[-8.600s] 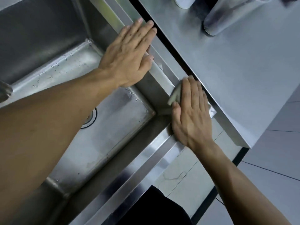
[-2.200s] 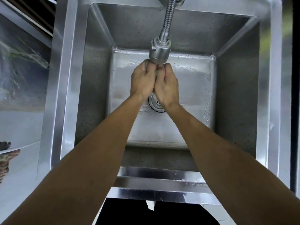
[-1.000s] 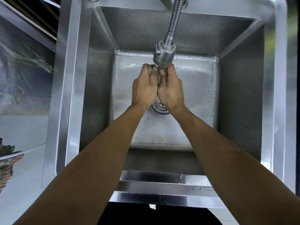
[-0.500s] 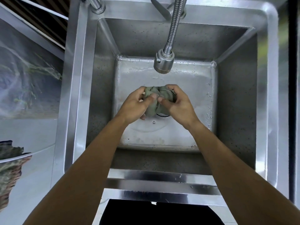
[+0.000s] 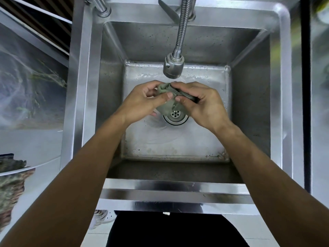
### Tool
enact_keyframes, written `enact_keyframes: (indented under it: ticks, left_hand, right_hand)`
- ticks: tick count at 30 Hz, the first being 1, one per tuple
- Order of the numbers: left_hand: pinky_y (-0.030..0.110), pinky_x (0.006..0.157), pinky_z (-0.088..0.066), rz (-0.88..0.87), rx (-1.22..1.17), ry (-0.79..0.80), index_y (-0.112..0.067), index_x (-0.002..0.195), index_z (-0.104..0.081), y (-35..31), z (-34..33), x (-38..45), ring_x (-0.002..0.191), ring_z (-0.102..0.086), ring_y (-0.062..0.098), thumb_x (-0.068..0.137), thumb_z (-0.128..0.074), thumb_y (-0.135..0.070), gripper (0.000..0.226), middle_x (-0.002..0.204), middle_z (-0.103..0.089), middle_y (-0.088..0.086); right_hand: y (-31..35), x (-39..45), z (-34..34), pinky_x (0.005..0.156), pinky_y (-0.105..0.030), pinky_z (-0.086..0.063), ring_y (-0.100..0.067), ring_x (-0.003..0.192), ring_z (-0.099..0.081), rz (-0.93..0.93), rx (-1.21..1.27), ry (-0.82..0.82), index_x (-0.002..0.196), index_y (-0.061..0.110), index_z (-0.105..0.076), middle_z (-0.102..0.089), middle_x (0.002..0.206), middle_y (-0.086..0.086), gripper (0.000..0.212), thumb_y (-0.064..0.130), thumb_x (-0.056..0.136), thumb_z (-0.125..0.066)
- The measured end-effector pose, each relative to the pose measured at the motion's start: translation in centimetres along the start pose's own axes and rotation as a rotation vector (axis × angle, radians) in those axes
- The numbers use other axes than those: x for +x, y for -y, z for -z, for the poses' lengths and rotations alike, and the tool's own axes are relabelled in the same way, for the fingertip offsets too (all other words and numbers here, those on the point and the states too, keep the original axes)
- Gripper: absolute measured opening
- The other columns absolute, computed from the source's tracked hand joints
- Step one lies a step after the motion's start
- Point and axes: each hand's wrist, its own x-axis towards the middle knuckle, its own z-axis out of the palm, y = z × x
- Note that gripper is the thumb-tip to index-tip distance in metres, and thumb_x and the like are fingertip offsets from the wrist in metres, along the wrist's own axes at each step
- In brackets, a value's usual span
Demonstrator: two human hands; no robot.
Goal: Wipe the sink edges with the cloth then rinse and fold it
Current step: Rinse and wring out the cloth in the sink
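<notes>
Steel sink (image 5: 83, 86), both hands (image 5: 175, 102) pinching crumpled green cloth (image 5: 169, 102)

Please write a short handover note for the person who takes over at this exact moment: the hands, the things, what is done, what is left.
Left hand: pinches the green cloth.
Right hand: grips the same cloth, bunched between both hands.
Place: cloth is held over the drain in the sink, just in front of the faucet head. No water stream visible.
Done: cloth is in the basin, and the basin floor is wet.
Left: finish rinsing if needed, then fold the cloth.

cloth (image 5: 169, 98) lowered from faucet, now bunched
</notes>
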Motion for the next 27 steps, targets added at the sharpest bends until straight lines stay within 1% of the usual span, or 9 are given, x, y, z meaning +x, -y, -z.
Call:
enact_keyframes:
  ticks: [4, 7, 8, 11, 13, 15, 20, 24, 27]
  left_hand:
    - [0.021, 0.080, -0.055, -0.008, 0.038, 0.090, -0.044, 0.109, -0.073, -1.9, 1.4, -0.7, 0.103, -0.068, -0.004, 0.095, -0.066, -0.050, 0.017, 0.111, -0.075, -0.019]
    - [0.033, 0.086, -0.055, 0.019, 0.062, 0.006, -0.039, 0.106, -0.074, -3.0, 2.6, -0.4, 0.098, -0.073, 0.004, 0.101, -0.056, -0.051, 0.023, 0.110, -0.076, -0.017]
    - [0.034, 0.085, -0.054, 0.024, 0.053, -0.058, -0.036, 0.103, -0.074, -3.3, 2.9, 0.1, 0.093, -0.074, 0.007, 0.102, -0.054, -0.047, 0.023, 0.107, -0.077, -0.015]
    - [0.028, 0.070, -0.051, 0.001, 0.056, -0.250, -0.030, 0.097, -0.072, -4.3, 3.1, 2.2, 0.080, -0.074, 0.011, 0.104, -0.054, -0.031, 0.020, 0.095, -0.078, -0.010]
    - [0.026, 0.063, -0.050, -0.016, 0.061, -0.301, -0.028, 0.095, -0.072, -5.3, 2.9, 4.1, 0.074, -0.073, 0.011, 0.104, -0.054, -0.028, 0.020, 0.091, -0.078, -0.010]
    - [0.026, 0.062, -0.052, -0.010, 0.075, -0.293, -0.030, 0.093, -0.071, -6.4, 2.5, 6.1, 0.072, -0.074, 0.010, 0.104, -0.054, -0.032, 0.021, 0.090, -0.078, -0.011]
    - [0.039, 0.076, -0.060, 0.044, -0.022, -0.225, -0.028, 0.099, -0.071, -8.4, 1.2, 10.0, 0.077, -0.072, 0.014, 0.103, -0.054, -0.037, 0.019, 0.095, -0.077, -0.008]
    - [0.035, 0.073, -0.061, 0.077, -0.127, -0.278, -0.026, 0.105, -0.065, -9.2, 0.5, 11.7, 0.078, -0.074, 0.018, 0.103, -0.057, -0.042, 0.018, 0.100, -0.079, -0.004]
    - [0.028, 0.062, -0.060, 0.049, -0.167, -0.313, -0.027, 0.105, -0.065, -9.7, 0.4, 12.0, 0.074, -0.076, 0.015, 0.100, -0.062, -0.043, 0.017, 0.096, -0.080, -0.007]
  right_hand:
    - [0.7, -0.4, 0.4, 0.097, -0.029, -0.057, -0.012, 0.108, -0.070, 0.042, 0.025, -0.005, 0.122, 0.021, -0.076, -0.074, 0.115, 0.004, 0.034, 0.006, 0.092, -0.075]
    - [1.3, -0.6, 0.6, 0.096, -0.029, -0.057, -0.012, 0.108, -0.071, 0.030, 0.056, -0.008, 0.118, 0.021, -0.078, -0.074, 0.115, 0.004, 0.030, 0.005, 0.093, -0.074]
    - [1.5, -0.6, 0.7, 0.096, -0.027, -0.057, -0.012, 0.109, -0.071, 0.032, 0.066, -0.008, 0.117, 0.021, -0.078, -0.075, 0.115, 0.005, 0.030, 0.004, 0.093, -0.074]
    - [2.1, 0.0, 1.1, 0.095, -0.022, -0.055, -0.010, 0.108, -0.071, 0.059, 0.069, -0.021, 0.117, 0.021, -0.078, -0.074, 0.115, 0.008, 0.031, 0.003, 0.093, -0.074]
    - [2.3, 0.5, 1.3, 0.094, -0.022, -0.055, -0.010, 0.107, -0.071, 0.086, 0.048, -0.031, 0.117, 0.020, -0.078, -0.075, 0.113, 0.007, 0.031, 0.001, 0.092, -0.074]
    - [2.5, 1.1, 1.5, 0.094, -0.027, -0.057, -0.011, 0.106, -0.071, 0.105, 0.024, -0.030, 0.117, 0.019, -0.078, -0.075, 0.113, 0.005, 0.031, 0.001, 0.092, -0.074]
    - [2.9, 2.4, 1.9, 0.093, -0.034, -0.058, -0.010, 0.106, -0.071, 0.138, -0.022, -0.028, 0.117, 0.018, -0.078, -0.075, 0.112, 0.003, 0.029, 0.005, 0.092, -0.073]
    - [2.9, 3.2, 2.3, 0.092, -0.040, -0.058, -0.013, 0.104, -0.071, 0.128, -0.024, -0.032, 0.117, 0.020, -0.078, -0.075, 0.110, 0.002, 0.029, 0.007, 0.092, -0.073]
    - [2.8, 3.6, 2.4, 0.091, -0.042, -0.058, -0.013, 0.103, -0.071, 0.120, -0.012, -0.033, 0.118, 0.022, -0.077, -0.075, 0.109, 0.002, 0.029, 0.008, 0.092, -0.073]
